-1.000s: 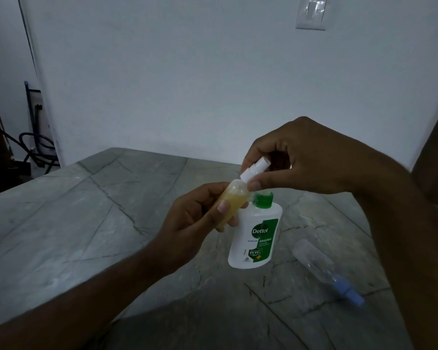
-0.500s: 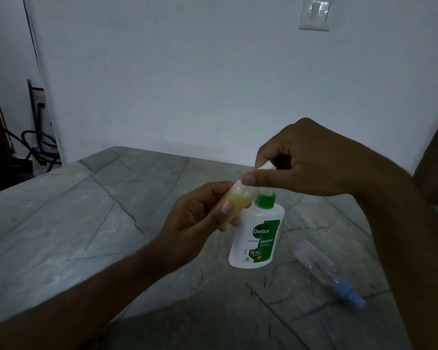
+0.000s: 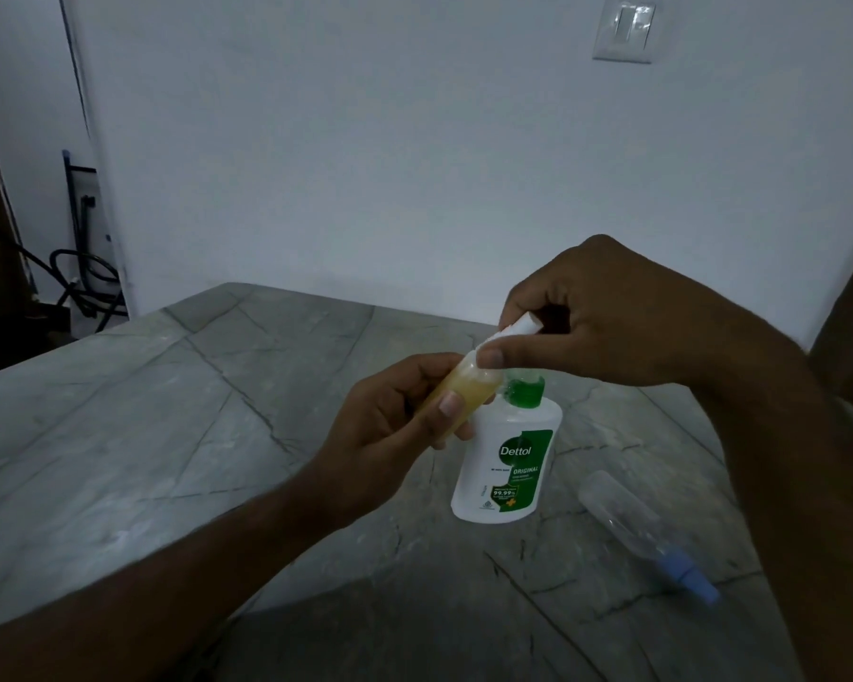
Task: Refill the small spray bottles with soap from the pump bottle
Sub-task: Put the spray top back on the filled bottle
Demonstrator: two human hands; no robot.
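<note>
- Two hands are raised together above the grey stone table (image 3: 178,435), both clamped on one small spray bottle (image 3: 456,393).
- The body of that bottle, filled with yellowish liquid, is gripped by the left hand (image 3: 390,435), with the fingers curled round it and the thumb laid across its front.
- The bottle is held tilted, its top pointing up and to the right.
- The white spray cap (image 3: 518,329) at the top of the bottle is pinched by the right hand (image 3: 606,317) between thumb and curled fingers; whether the cap is fully seated cannot be told.
- The soap bottle (image 3: 506,465), white with a green label and a green top, is seen upright on the table just below and behind the held bottle, beneath the right hand's thumb; it is touched by neither hand.
- A second small spray bottle (image 3: 631,524), clear-bodied with a blue cap, is seen lying on its side on the table to the right of the soap bottle, near it but not touching, with the blue cap pointing toward the near right; it lies below the right forearm and apart from both hands.
- A white wall switch (image 3: 624,27) is mounted on the wall behind, upper right.
- Dark cables (image 3: 85,283) are visible on the floor at the far left, beyond the table's edge.
</note>
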